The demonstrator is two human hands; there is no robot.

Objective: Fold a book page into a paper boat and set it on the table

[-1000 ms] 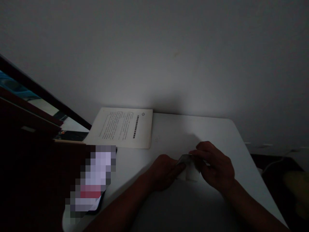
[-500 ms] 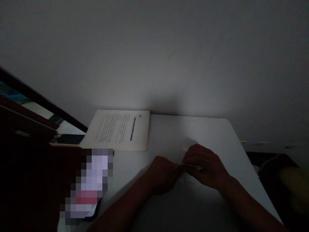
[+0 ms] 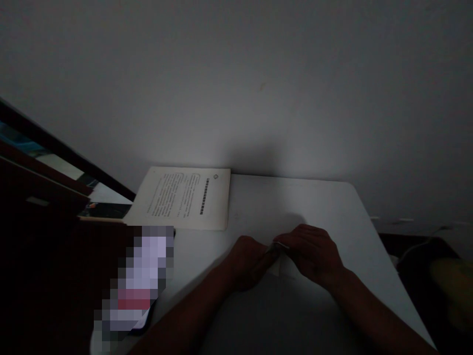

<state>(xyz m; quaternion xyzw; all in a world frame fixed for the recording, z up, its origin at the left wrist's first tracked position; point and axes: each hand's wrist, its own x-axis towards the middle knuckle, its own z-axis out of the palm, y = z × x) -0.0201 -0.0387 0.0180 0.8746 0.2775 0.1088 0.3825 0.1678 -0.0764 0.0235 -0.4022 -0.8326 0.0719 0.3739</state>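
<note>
The left hand (image 3: 251,264) and the right hand (image 3: 314,251) are meeting over the near part of one white table (image 3: 291,197), their fingers closing together on one small pale piece of paper (image 3: 276,267) that is sitting between them, partly hidden. They are seemingly working it at a fold or edge, and the next move is probably calling for a steady pinch from both hands, while one booklet (image 3: 181,197) is lying farther back and one phone (image 3: 146,276) is resting near the left forearm.
</note>
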